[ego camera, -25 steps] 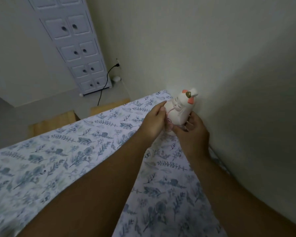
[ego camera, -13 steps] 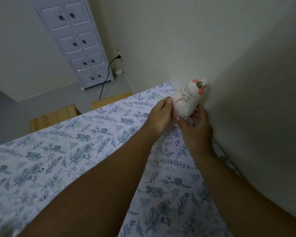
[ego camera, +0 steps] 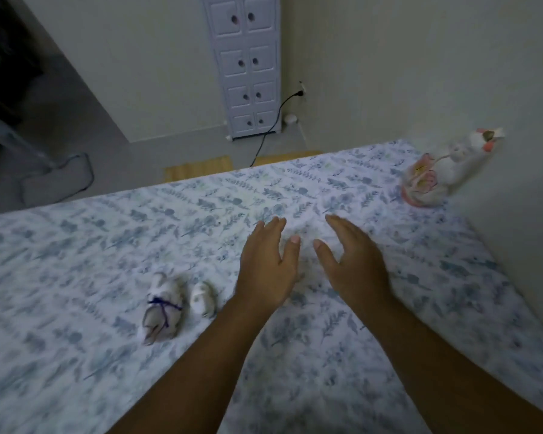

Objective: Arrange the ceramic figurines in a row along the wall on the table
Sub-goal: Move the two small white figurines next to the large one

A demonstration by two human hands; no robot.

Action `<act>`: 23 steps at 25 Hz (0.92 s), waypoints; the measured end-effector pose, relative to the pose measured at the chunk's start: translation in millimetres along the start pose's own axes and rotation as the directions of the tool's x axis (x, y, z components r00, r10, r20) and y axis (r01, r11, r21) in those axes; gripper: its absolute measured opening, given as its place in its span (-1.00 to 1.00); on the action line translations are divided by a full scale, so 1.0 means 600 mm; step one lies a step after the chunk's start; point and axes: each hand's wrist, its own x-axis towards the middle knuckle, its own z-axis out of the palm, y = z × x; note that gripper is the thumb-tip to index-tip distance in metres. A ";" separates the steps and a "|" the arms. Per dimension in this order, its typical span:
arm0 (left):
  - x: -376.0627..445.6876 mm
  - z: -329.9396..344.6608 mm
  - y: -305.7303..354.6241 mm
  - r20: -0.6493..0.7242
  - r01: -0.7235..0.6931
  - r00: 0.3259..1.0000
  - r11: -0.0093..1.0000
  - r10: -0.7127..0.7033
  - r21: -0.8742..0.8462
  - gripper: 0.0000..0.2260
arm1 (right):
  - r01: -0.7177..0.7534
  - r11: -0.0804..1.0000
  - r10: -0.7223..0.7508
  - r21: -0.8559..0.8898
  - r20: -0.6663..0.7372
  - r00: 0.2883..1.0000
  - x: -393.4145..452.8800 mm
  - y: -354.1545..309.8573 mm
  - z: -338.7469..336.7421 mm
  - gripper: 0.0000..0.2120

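1. The white cat figurine [ego camera: 449, 170] with pink ears and a pink flower painted on its side stands upright at the far right of the surface [ego camera: 76, 252], just beside the wall [ego camera: 420, 73]. No hand touches it.
2. A second figurine [ego camera: 160, 311], white with a dark blue cord tied round it, sits on the near left part of the surface, well apart from the wall. A smaller white figurine [ego camera: 203, 299] sits just beside it on its right. Both are blurred, so their shapes are hard to make out.
3. The left hand [ego camera: 267, 264] is spread and empty over the middle of the surface, palm down, near the smaller white figurine but apart from it.
4. The right hand [ego camera: 355, 261] is likewise spread and empty, just beside the left, thumbs facing each other, well apart from the cat.
5. The surface is covered with a white cloth printed with blue leaf sprigs.
6. Beyond the far edge, on the floor, stands a white drawer cabinet [ego camera: 248, 67], and a black cable [ego camera: 273, 120] runs down from a wall socket beside it.
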 end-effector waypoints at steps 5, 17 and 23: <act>-0.113 -0.148 -0.126 -0.143 0.077 0.988 0.993 -0.064 0.089 -0.48 | 0.178 0.982 -0.161 -0.056 0.226 0.961 -0.088 -0.154 0.131 -0.43; -0.158 -0.203 -0.292 -0.093 0.106 0.988 0.976 -0.125 -0.192 -0.52 | -0.036 0.999 0.016 0.033 0.466 0.885 -0.117 -0.175 0.269 -0.37; -0.097 -0.116 -0.214 0.097 0.059 0.994 0.979 -0.040 -0.194 -0.54 | -0.250 0.966 0.236 0.063 0.176 0.956 -0.130 -0.074 0.143 -0.40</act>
